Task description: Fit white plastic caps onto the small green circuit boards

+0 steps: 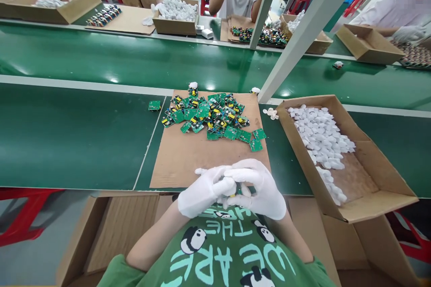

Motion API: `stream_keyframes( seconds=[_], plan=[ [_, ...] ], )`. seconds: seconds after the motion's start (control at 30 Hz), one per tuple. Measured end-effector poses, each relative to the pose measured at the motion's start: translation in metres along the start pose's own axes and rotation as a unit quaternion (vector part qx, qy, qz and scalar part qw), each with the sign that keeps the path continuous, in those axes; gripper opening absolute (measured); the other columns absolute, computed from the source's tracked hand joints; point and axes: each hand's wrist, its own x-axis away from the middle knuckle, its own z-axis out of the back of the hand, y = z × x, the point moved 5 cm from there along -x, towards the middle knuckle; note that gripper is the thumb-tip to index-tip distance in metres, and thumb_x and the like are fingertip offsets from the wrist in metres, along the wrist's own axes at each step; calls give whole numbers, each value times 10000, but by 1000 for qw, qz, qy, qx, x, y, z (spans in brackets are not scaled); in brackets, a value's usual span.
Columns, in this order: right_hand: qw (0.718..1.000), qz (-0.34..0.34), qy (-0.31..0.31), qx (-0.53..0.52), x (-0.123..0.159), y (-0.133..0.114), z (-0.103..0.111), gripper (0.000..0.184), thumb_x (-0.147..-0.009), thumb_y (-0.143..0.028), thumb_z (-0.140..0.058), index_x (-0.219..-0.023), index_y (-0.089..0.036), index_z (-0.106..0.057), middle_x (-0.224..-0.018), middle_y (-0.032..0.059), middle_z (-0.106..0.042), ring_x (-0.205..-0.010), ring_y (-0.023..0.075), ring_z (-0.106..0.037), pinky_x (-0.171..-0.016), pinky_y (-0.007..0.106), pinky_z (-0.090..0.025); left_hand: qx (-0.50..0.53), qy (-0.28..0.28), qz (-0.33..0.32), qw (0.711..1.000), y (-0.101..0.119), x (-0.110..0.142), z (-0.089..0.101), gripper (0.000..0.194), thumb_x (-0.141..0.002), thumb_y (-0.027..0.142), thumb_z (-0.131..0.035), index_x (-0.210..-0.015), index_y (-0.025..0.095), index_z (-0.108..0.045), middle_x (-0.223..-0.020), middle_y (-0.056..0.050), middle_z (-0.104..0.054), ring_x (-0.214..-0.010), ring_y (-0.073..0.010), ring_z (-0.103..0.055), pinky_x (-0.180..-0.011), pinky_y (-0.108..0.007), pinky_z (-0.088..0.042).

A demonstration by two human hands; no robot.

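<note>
My left hand (pixel 206 192) and my right hand (pixel 264 190), both in white gloves, meet just in front of my shirt at the near edge of the cardboard sheet (pixel 188 161). Between their closed fingers is a small circuit board (pixel 233 195), mostly hidden, with only bits of green and yellow showing. A white piece by the right fingertips is hard to tell from the glove. Beyond the hands, a heap of green circuit boards (pixel 215 114) with yellow and black parts lies on the sheet.
To the right, an open carton (pixel 373 161) holds many white plastic pieces (pixel 319 136). A few white discs (pixel 271 113) lie beside it. One board (pixel 154 106) sits left of the sheet. A slanting white post (pixel 303 31) rises behind. Across the green conveyor (pixel 134 58), co-workers sit near boxes.
</note>
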Motion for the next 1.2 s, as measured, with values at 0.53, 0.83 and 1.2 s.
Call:
stream_keyframes(
  seconds=[0.53, 0.83, 1.2],
  plan=[
    [993, 101, 53, 44, 6, -11, 4, 225, -944, -387, -598, -1156, -323, -562, -1093, 67, -632, -1052, 237, -594, -819, 409, -558, -30, -43, -22, 998, 14, 9, -9, 369, -861, 461, -607, -1059, 150, -625, -703, -8, -611, -456, -82, -472, -465, -223, -370],
    [992, 88, -77, 43, -7, -12, 5, 279, -977, -367, -540, -1216, -223, -544, -991, 74, -611, -926, 201, -614, -818, 357, -542, -66, -95, -1, 993, 28, 11, -17, 227, -837, 209, -554, -1042, 144, -624, -622, 48, -527, -463, -88, -472, -497, -222, -383],
    [992, 123, 21, 5, -4, -17, 3, 394, -982, -414, -544, -1314, -211, -483, -1012, 73, -621, -952, 188, -680, -836, 345, -567, 60, -129, -5, 990, 18, 16, -16, 464, -915, 560, -526, -1046, 131, -647, -848, -67, -647, -435, -63, -469, -395, -203, -308]
  ],
)
